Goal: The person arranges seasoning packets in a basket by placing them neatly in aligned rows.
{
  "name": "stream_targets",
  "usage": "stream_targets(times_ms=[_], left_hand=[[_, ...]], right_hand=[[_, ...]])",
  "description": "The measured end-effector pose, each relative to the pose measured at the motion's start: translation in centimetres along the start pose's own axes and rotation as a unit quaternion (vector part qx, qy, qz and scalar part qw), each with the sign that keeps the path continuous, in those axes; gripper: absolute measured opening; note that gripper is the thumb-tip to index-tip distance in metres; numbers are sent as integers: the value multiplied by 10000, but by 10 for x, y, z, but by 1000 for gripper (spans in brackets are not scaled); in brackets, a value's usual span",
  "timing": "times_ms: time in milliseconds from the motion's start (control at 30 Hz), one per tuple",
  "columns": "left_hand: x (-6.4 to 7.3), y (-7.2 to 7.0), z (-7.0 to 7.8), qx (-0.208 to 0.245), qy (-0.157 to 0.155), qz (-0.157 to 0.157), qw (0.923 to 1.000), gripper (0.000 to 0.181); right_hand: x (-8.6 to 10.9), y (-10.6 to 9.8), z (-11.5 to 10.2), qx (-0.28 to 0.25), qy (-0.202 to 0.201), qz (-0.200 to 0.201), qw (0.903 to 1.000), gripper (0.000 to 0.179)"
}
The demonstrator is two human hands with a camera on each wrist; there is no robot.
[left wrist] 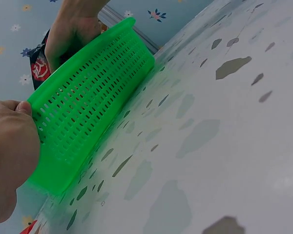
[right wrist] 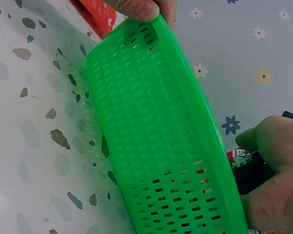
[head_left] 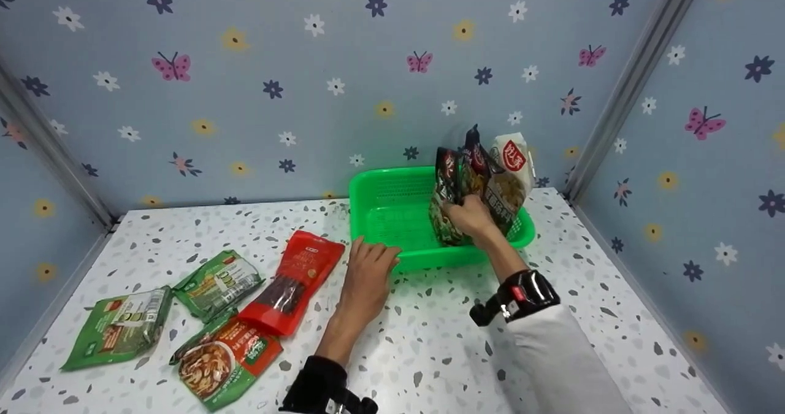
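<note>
A green plastic basket [head_left: 438,258] with slotted walls stands against the back wall. My left hand [head_left: 367,279] grips its front left corner, the thumb [left wrist: 23,108] outside the rim. Inside the basket's right part, several food packets stand upright. My right hand [head_left: 475,219] reaches over the front rim and holds the leftmost dark packet [head_left: 446,184] between thumb and fingers. Right beside it are another dark packet [head_left: 504,196] and a white-topped packet with a red label [head_left: 516,156]. In the right wrist view the basket wall hides most of the packets.
Left of the basket lie a red packet [head_left: 300,273], a green and orange packet [head_left: 230,362] and two green packets, one nearer the middle [head_left: 218,284] and one farther left [head_left: 119,328]. The speckled table [head_left: 429,340] meets patterned walls at the back and sides.
</note>
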State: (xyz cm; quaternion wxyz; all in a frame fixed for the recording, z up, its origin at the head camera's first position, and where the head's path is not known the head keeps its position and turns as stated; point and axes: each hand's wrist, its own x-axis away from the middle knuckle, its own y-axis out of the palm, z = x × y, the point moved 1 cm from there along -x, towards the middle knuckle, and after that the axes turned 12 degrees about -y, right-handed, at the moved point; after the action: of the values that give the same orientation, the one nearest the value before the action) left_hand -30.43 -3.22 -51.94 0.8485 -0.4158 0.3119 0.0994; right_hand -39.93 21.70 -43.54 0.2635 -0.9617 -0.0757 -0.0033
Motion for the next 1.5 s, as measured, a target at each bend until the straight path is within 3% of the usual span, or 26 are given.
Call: stream_targets(times_ms=[67,333,567,667,733,833,933,1033,1300,1500], left_hand=[[0,0,0,-3,11,11,10000,17],[-1,0,0,6,11,-21,10000,17],[-1,1,1,-18,59,61,10000,16],[-1,0,1,-38,50,42,10000,17],[-1,1,1,-33,39,24,10000,17],[-2,0,2,-17,25,1,10000,17],[-2,0,1,17,27,3,10000,17],[-2,1,1,49,22,4,10000,17],[0,1,0,93,-28,-42,9999,17],[0,0,1,98,-10,0,10000,17]], right_hand=[[8,0,-10,-111,18,-53,9999,78],[-3,-1,-1,-227,-127,-38,9997,43],[-59,-1,78,-792,-295,182,9963,58],[-69,-1,92,-876,-446,207,9949,48],[-65,-2,85,-816,-484,170,9953,37],[-48,-3,61,-567,-331,215,9976,35],[-21,-4,27,-184,-162,144,9996,52],[-3,-3,7,2,-62,135,9999,75],[-12,-4,27,54,70,85,9999,88],[-8,-2,19,397,-196,29,9990,94]])
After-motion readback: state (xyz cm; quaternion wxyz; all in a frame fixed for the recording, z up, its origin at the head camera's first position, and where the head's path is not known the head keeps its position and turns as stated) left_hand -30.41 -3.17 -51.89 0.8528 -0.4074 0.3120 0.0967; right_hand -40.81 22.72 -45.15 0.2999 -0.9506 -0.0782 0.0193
